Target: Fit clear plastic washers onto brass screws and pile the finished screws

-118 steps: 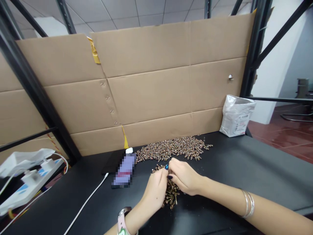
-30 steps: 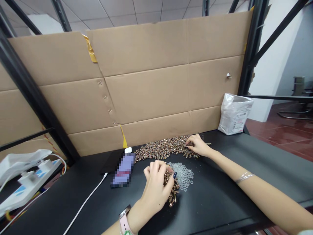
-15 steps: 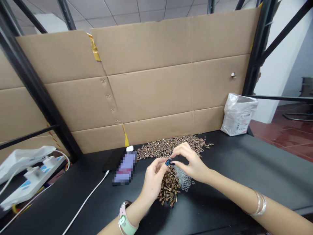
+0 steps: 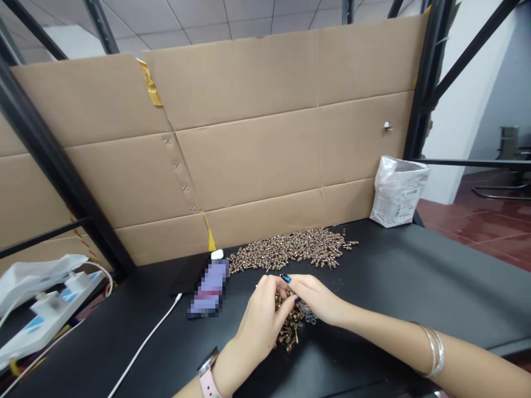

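A small heap of bronze-coloured metal screws [image 4: 289, 330] lies directly beneath the left hand [image 4: 261, 318] and right hand [image 4: 317, 301]. Both grips are curled, fingertips meeting above it; any held screw cannot be discerned. The heap sits on a black table [image 4: 394, 265], before one larger screw heap [image 4: 290, 251]. A tan cardboard wall [image 4: 249, 155] lines the rear edge. Count: two hands, two heaps.

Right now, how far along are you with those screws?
Done: a small screw heap lies apart from the large screw pile. In hand: left hand and right hand meet over it, hiding anything held. Left: that large pile, plus small rings beside the heap.
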Tool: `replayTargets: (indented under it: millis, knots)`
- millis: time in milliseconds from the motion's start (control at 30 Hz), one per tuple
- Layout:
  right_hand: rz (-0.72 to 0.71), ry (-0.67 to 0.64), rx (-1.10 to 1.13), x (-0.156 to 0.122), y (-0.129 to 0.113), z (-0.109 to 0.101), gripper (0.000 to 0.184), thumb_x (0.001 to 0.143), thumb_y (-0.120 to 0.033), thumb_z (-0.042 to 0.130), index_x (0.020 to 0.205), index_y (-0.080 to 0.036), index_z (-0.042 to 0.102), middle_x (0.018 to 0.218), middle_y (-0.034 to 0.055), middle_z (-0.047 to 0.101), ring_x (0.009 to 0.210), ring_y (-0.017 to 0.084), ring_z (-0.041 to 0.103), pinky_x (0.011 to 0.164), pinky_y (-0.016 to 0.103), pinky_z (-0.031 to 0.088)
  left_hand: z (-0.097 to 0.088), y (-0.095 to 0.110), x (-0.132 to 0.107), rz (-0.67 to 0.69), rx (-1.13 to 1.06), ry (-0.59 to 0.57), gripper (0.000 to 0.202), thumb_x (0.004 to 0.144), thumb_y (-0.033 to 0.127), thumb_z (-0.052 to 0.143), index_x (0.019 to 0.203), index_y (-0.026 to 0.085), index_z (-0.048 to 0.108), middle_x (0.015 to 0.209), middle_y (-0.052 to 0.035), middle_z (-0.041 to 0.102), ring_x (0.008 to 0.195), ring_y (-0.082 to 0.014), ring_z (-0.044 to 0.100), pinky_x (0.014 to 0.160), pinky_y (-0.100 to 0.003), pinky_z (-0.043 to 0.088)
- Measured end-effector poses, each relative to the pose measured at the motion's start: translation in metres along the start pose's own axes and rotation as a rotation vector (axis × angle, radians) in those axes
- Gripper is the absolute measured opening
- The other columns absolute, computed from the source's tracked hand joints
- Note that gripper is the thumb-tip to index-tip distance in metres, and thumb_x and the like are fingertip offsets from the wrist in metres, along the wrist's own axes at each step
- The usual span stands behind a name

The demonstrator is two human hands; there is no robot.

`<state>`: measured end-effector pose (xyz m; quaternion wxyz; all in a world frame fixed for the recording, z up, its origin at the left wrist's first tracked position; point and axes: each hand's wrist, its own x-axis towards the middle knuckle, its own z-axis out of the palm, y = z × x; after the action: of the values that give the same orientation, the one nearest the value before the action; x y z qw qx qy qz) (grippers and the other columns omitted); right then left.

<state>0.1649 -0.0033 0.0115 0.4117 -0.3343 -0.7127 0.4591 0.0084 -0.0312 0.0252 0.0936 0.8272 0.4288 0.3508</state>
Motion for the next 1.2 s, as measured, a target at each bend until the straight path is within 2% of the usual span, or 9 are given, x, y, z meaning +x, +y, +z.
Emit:
replayTargets:
  millis: [200,400,500,567,700,800,967,1067,1200]
  knots:
    - [0.314,-0.030,0.394,0.001,0.003,0.008,0.025,0.077,-0.038,0.046,0.063,-0.020,0.036,0.050,-0.0079,0.033,0.041,0.007,0.027,0.040,0.019,0.022,-0.003,0.003,0.002,0.158,0.309,-0.065,0.013,0.091,0.023,0.035,0.084,0.019,0.044,0.082,-0.0047,0.050,0.075,-0.0189,0.046,0.067,-0.032,0.037]
    - [0.327,-0.010,0.440,-0.001,0.008,0.018,0.025,0.079,-0.033,0.042,0.060,-0.021,0.030,0.048,-0.0089,0.027,0.041,0.006,0.022,0.040,0.019,0.018,0.013,0.000,-0.001,0.119,0.467,0.047,0.019,0.090,0.017,0.029,0.078,0.019,0.044,0.075,-0.0051,0.050,0.071,-0.0201,0.047,0.061,-0.031,0.035]
    - [0.217,0.004,0.306,-0.003,0.009,0.020,0.028,0.085,-0.036,0.037,0.062,-0.021,0.032,0.050,-0.0075,0.028,0.043,0.008,0.024,0.041,0.021,0.021,0.017,0.000,-0.004,0.118,0.445,0.092,0.021,0.089,0.017,0.029,0.075,0.020,0.044,0.071,-0.0043,0.050,0.070,-0.0198,0.048,0.061,-0.031,0.035]
    - [0.081,0.069,0.148,-0.005,0.007,0.020,0.031,0.089,-0.038,0.033,0.063,-0.021,0.035,0.056,-0.0047,0.036,0.049,0.010,0.032,0.045,0.023,0.029,0.019,0.000,-0.006,0.110,0.372,0.124,0.023,0.089,0.017,0.027,0.077,0.020,0.046,0.073,-0.0047,0.052,0.072,-0.0199,0.049,0.064,-0.031,0.037]
    - [-0.126,0.173,-0.153,-0.010,-0.001,0.018,0.029,0.094,-0.036,0.027,0.073,-0.022,0.042,0.071,0.0008,0.050,0.067,0.016,0.046,0.062,0.029,0.040,0.024,0.002,-0.008,-0.017,0.075,0.199,0.025,0.091,0.023,0.027,0.089,0.020,0.052,0.089,-0.0078,0.058,0.084,-0.0209,0.053,0.073,-0.032,0.041]
    - [-0.223,0.173,-0.342,-0.013,-0.005,0.017,0.024,0.095,-0.031,0.026,0.076,-0.023,0.039,0.069,0.0001,0.049,0.062,0.016,0.045,0.060,0.029,0.038,0.024,0.005,-0.007,-0.151,-0.203,0.201,0.029,0.093,0.030,0.028,0.095,0.018,0.054,0.095,-0.0094,0.059,0.089,-0.0213,0.054,0.077,-0.032,0.042]
    - [-0.371,0.147,-0.614,-0.013,-0.007,0.012,0.017,0.094,-0.026,0.029,0.079,-0.023,0.035,0.071,0.0005,0.047,0.059,0.015,0.042,0.056,0.028,0.034,0.022,0.005,-0.002,-0.254,-0.569,0.089,0.038,0.093,0.041,0.027,0.078,0.016,0.051,0.074,-0.0024,0.054,0.069,-0.0148,0.048,0.067,-0.027,0.041]
    - [-0.513,0.122,-0.741,-0.010,-0.007,0.006,0.017,0.094,-0.024,0.029,0.079,-0.022,0.038,0.075,0.0032,0.049,0.063,0.016,0.045,0.058,0.028,0.035,0.017,0.001,0.001,-0.291,-0.674,-0.024,0.044,0.090,0.051,0.030,0.065,0.017,0.044,0.061,0.0024,0.041,0.058,-0.0110,0.037,0.056,-0.023,0.034]
    - [-0.645,0.124,-0.980,-0.005,-0.005,-0.004,0.022,0.093,-0.028,0.030,0.076,-0.020,0.041,0.072,0.0050,0.049,0.064,0.018,0.043,0.055,0.029,0.031,0.006,-0.001,0.008,-0.298,-0.787,-0.212,0.045,0.085,0.056,0.037,0.062,0.017,0.042,0.058,0.0046,0.033,0.055,-0.0090,0.030,0.050,-0.021,0.029]
